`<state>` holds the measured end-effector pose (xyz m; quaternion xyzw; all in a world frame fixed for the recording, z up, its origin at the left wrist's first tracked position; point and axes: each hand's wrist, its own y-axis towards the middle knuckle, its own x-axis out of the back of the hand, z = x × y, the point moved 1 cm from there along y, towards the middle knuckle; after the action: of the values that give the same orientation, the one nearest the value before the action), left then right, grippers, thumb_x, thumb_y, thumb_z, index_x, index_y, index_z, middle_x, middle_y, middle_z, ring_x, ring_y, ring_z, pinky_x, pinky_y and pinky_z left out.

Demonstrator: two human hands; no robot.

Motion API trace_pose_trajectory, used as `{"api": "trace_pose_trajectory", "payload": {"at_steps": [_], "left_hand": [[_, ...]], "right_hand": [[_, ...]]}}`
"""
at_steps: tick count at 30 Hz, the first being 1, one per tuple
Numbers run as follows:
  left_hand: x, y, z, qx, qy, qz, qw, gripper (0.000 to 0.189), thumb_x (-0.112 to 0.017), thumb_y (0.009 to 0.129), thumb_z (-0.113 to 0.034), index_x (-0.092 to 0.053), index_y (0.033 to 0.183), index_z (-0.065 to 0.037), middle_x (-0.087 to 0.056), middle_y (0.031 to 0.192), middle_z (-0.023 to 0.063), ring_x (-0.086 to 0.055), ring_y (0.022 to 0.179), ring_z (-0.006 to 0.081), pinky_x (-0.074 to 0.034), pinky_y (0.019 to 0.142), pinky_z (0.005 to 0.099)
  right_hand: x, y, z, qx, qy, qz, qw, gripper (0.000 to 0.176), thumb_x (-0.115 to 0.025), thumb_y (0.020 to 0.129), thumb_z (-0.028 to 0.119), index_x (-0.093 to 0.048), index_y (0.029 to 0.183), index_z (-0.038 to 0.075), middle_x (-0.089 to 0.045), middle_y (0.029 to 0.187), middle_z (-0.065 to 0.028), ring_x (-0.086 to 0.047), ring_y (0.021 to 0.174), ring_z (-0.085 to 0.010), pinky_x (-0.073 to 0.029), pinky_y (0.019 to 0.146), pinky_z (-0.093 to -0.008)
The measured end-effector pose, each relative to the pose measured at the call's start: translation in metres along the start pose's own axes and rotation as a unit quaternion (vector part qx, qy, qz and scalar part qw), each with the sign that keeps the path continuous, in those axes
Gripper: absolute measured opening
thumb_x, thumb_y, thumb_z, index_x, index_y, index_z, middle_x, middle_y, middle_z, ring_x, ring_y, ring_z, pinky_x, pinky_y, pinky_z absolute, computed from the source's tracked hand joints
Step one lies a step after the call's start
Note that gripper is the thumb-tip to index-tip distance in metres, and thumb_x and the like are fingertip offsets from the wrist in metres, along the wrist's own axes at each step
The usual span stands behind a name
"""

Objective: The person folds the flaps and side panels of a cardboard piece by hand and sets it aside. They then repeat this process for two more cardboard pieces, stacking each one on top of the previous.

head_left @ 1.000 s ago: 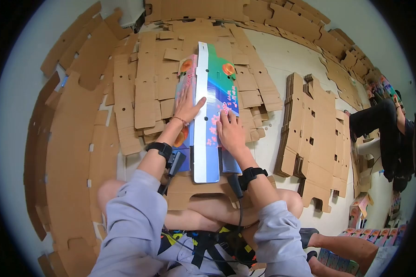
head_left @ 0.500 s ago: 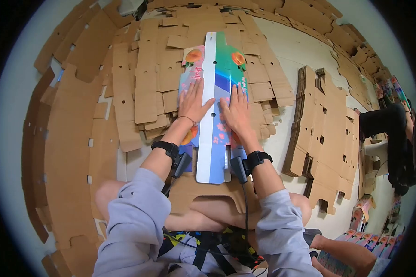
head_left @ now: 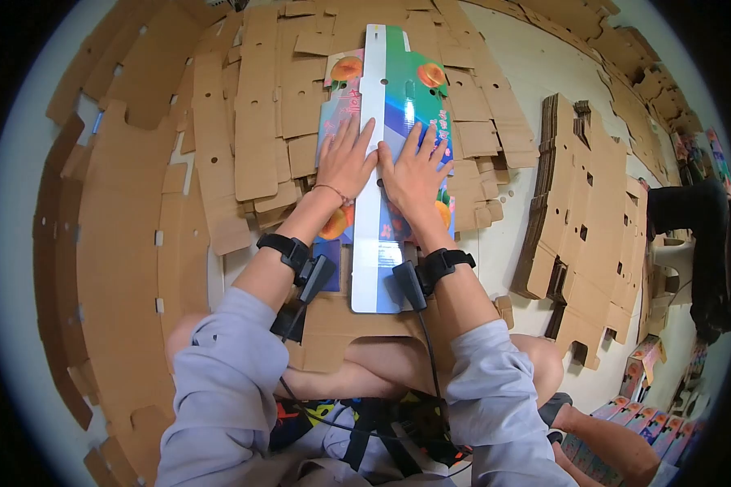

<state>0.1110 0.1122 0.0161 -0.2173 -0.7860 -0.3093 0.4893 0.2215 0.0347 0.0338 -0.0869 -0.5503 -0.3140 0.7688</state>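
Observation:
A flat, folded cardboard carton lies lengthwise before me, printed green, blue and pink with peaches. Down its middle runs a long white strip. My left hand rests palm down on the left printed panel and the strip's edge, fingers stretched forward. On the right panel lies my right hand, also flat, its fingers spread apart. The thumbs point toward each other near the strip. Neither hand grips anything; the panel areas under the palms are hidden.
Brown cardboard blanks lie layered beneath and beyond the carton. To the right stands a stack of brown blanks; large brown sheets cover the left. Another person's dark-clothed leg is at far right. Printed boxes sit lower right.
The carton now appears higher in view. My right hand's fingers have spread wider and shifted slightly, and the carton's right printed panel shows broader. Both hands remain flat on the carton.

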Motion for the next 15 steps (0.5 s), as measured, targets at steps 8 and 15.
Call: {"api": "trace_pose_trajectory", "payload": {"at_steps": [8,15], "left_hand": [[0.0007,0.0019,-0.0064,0.009,0.037,0.011,0.999,0.060,-0.044,0.093,-0.037,-0.030,0.141,-0.005,-0.029,0.146,0.0195,-0.027,0.136,0.0328,-0.025,0.108,0.0497],[-0.0022,-0.0048,-0.0088,-0.012,0.041,0.000,0.999,0.053,-0.042,0.094,-0.034,-0.032,0.142,-0.012,-0.027,0.147,0.0188,-0.026,0.136,0.0361,-0.024,0.108,0.0515]], "right_hand": [[-0.0012,0.0012,0.0004,0.002,-0.002,-0.002,1.000,0.072,-0.042,0.091,0.048,-0.027,0.142,-0.001,-0.020,0.148,-0.0256,-0.015,0.136,-0.0479,-0.011,0.105,-0.0651],[0.0009,-0.0039,-0.0010,0.004,0.002,-0.020,1.000,0.067,-0.045,0.090,0.042,-0.030,0.141,0.001,-0.022,0.148,-0.0242,-0.019,0.134,-0.0477,-0.014,0.104,-0.0652]]}}
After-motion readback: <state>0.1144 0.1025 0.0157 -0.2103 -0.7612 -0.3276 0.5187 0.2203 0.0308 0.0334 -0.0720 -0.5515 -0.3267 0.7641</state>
